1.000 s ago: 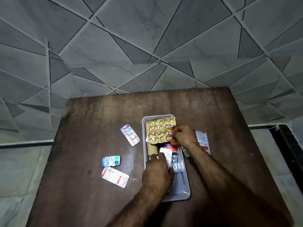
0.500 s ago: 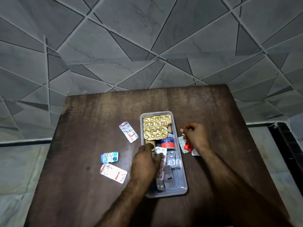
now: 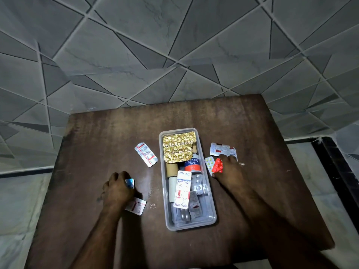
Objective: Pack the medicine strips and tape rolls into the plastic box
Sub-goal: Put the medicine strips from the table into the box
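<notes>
Held the blue strip [image 3: 129,183] in the curled fingers of the left hand [image 3: 118,190] at 9 o'clock of the plastic box [image 3: 161,171], pinched the red strip [image 3: 217,165] at 3 o'clock with the right hand [image 3: 232,168], and judged both thin, light, bendy, slippery, best lifted by an edge.

dark wooden table [image 3: 97,144], grey geometric tiled floor [image 3: 174,45]

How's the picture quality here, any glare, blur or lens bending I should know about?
Head view: dim, uneven light; a glare streak on the table beside the plastic box; wide-angle bending curves the wall tile lines and table edges; the gold strip glints; the left hand looks slightly soft.
</notes>
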`<state>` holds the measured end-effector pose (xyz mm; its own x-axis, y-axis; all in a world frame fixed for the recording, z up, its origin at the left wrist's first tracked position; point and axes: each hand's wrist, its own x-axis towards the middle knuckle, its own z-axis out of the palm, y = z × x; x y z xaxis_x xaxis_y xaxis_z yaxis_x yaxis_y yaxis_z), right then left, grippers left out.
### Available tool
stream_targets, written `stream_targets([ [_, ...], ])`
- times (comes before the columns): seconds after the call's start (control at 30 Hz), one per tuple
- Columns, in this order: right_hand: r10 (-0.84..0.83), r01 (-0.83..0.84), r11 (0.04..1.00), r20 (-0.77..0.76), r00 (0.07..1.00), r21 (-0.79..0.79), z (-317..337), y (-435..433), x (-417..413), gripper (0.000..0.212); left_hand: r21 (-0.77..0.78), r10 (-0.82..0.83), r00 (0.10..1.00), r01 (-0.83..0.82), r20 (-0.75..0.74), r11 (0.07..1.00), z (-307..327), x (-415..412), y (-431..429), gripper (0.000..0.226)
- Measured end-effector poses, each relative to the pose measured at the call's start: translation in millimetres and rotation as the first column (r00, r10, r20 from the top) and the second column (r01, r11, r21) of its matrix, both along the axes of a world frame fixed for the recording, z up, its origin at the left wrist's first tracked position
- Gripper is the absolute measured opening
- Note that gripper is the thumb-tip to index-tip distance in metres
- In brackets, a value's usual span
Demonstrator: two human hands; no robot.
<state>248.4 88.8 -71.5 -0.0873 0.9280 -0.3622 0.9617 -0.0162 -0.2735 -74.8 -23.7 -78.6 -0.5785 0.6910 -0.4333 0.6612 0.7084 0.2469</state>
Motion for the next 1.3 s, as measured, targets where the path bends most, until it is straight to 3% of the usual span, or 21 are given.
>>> stream_targets([
  [0.13,0.098,-0.103,0.994,0.133,0.986,0.032,0,0,-3,0.064,0.004,-0.019,1.0,0.019,0.007,1.0,-4,-3,5,0.031],
  [0.33,0.103,-0.11,0.992,0.107,0.989,0.06,0,-1,0,0.052,-0.008,-0.08,0.996,0.08,-0.03,0.997,-6,-13,7,0.04],
  [0.47,0.051,-0.051,0.992,-0.001,0.999,0.114,5,-1,-1,0.028,0.017,-0.104,0.993,0.106,-0.062,0.994,-4,-17,6,0.02],
  [0.57,-0.016,0.034,0.987,-0.111,0.994,0.158,6,3,-2,0.035,0.065,-0.122,0.992,0.125,-0.044,0.99,4,-13,7,0.022],
  [0.63,-0.073,0.11,0.976,-0.193,0.979,0.187,8,7,-2,0.037,0.149,-0.089,0.996,0.089,-0.009,0.985,14,-7,7,0.022],
  [0.7,-0.128,0.189,0.961,-0.279,0.952,0.204,21,9,-3,0.025,0.267,-0.036,0.998,0.023,0.043,0.963,30,7,6,0.021],
  [0.8,-0.208,0.281,0.953,-0.427,0.88,0.115,43,7,-11,0.015,0.418,-0.003,0.989,-0.059,0.145,0.906,53,35,6,0.022],
  [0.97,0.0,-0.005,1.0,-0.413,0.911,-0.011,65,-4,-32,0.018,0.515,-0.058,0.96,-0.096,0.275,0.852,73,78,9,0.021],
  [1.1,0.145,-0.172,0.983,-0.278,0.949,-0.072,64,-15,-43,0.023,0.486,-0.204,0.967,0.106,0.154,0.867,68,102,6,0.016],
  [1.3,0.267,-0.276,0.952,-0.086,0.96,-0.13,53,-30,-54,0.032,0.216,-0.464,0.883,0.469,-0.074,0.856,60,123,7,0.028],
])
